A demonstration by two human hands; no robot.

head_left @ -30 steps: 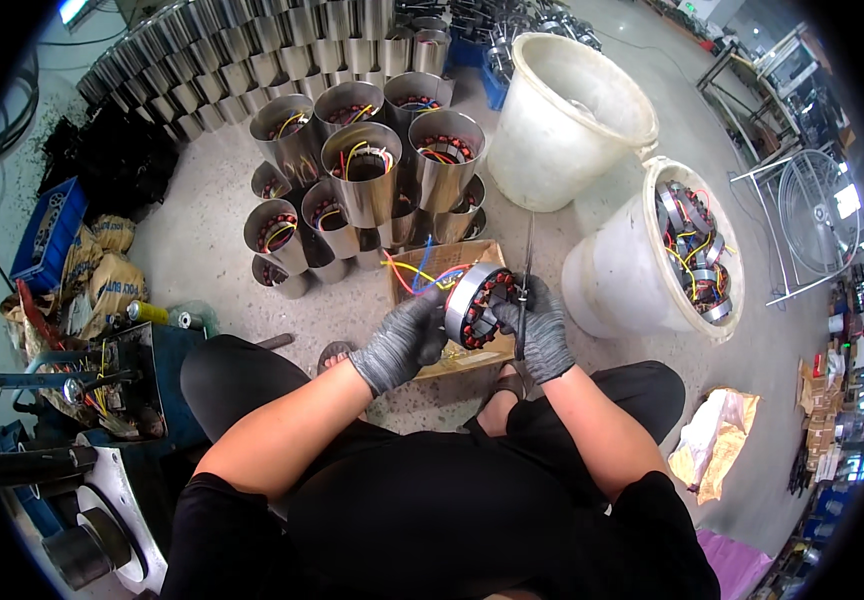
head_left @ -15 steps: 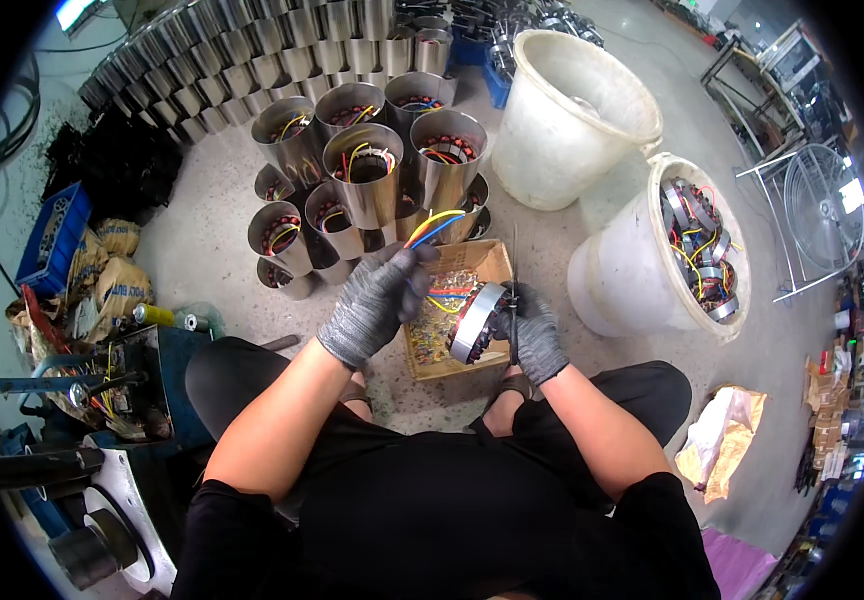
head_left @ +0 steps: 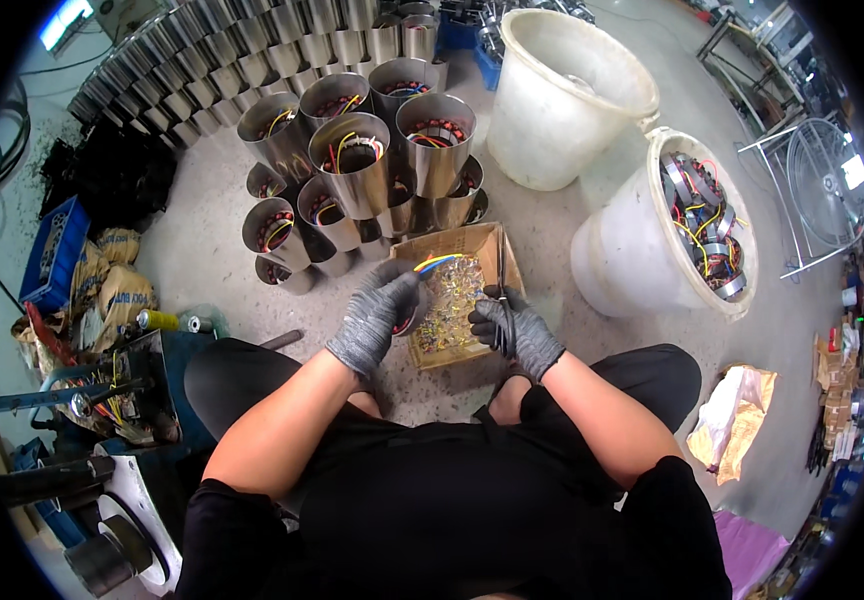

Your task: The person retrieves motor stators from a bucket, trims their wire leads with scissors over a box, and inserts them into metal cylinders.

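My left hand [head_left: 377,318], in a grey glove, is closed around a motor stator [head_left: 409,318] that mostly hides behind the fingers. Its yellow, red and blue lead wires [head_left: 440,263] stick out to the right above the thumb. My gloved right hand [head_left: 520,335] grips a slim dark hand tool [head_left: 501,270] with a long narrow tip pointing away from me; its exact kind is unclear. Between and below both hands lies a cardboard box [head_left: 460,350] strewn with small coloured wire scraps.
Steel cylinders [head_left: 357,185] holding wound stators stand just beyond the box, with rows of bare cylinders [head_left: 242,60] behind. Two white tubs [head_left: 542,130] are at the right, the nearer one [head_left: 617,255] full of stators. A machine [head_left: 157,360] stands close on my left.
The stator has passed from my right hand into my left. My right hand now holds only the dark tool. The view has shifted slightly.
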